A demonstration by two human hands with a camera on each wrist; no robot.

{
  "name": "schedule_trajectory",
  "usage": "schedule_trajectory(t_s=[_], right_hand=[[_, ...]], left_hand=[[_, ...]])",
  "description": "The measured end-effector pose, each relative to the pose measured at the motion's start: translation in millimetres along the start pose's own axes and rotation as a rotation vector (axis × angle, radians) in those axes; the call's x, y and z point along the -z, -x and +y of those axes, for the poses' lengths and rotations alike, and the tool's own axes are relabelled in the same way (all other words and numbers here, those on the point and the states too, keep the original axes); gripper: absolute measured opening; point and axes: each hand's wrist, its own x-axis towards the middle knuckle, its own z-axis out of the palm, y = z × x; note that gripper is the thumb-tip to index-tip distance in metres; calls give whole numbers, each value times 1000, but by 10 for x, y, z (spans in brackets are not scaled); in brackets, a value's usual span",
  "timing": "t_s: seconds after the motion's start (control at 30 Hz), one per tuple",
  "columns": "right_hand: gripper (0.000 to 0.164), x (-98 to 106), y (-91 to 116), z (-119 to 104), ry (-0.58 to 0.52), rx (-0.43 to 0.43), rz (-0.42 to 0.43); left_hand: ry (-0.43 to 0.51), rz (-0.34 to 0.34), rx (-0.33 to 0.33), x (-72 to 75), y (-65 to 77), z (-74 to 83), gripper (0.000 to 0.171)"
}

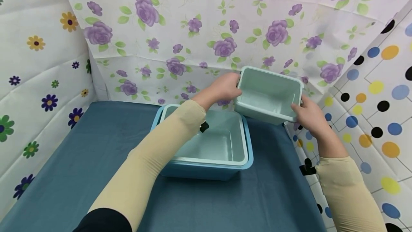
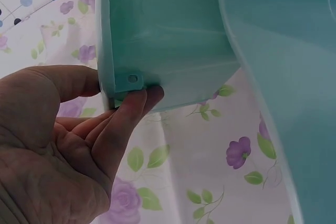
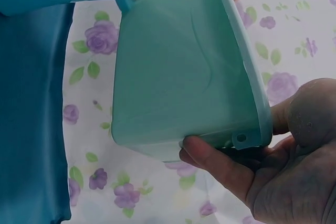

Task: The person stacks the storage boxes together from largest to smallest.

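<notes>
A small pale green plastic bin (image 1: pixel 268 92) is held up at the back right, tilted so its inside faces me. My left hand (image 1: pixel 223 88) grips its left end at the rim, thumb on one side and fingers underneath. At the opposite end, my right hand (image 1: pixel 309 115) pinches the rim; in the right wrist view the fingers (image 3: pixel 223 169) lie against the outer wall beside a small tab with a hole. Below and to the left stands a larger pale green bin (image 1: pixel 209 146), nested inside a blue bin (image 1: pixel 206 173). My left forearm covers part of both.
The bins stand on a dark blue cloth (image 1: pixel 106 153). Behind rises a wall sheet with purple roses (image 1: pixel 148 11), close to the held bin. A flower-print sheet (image 1: pixel 35 99) borders the left side, a dotted sheet (image 1: pixel 370 117) the right.
</notes>
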Motion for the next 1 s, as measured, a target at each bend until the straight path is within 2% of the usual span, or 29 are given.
schedule_trajectory(t_s=[0.33, 0.57, 1.0], right_hand=[[68, -13, 21, -117, 1, 20, 3], [64, -29, 21, -206, 1, 39, 15], [66, -73, 56, -348, -21, 48, 24]], left_hand=[[-4, 21, 36, 95, 110, 32, 6], [-13, 48, 16, 178, 201, 34, 5], [-21, 40, 50, 322, 354, 43, 10]])
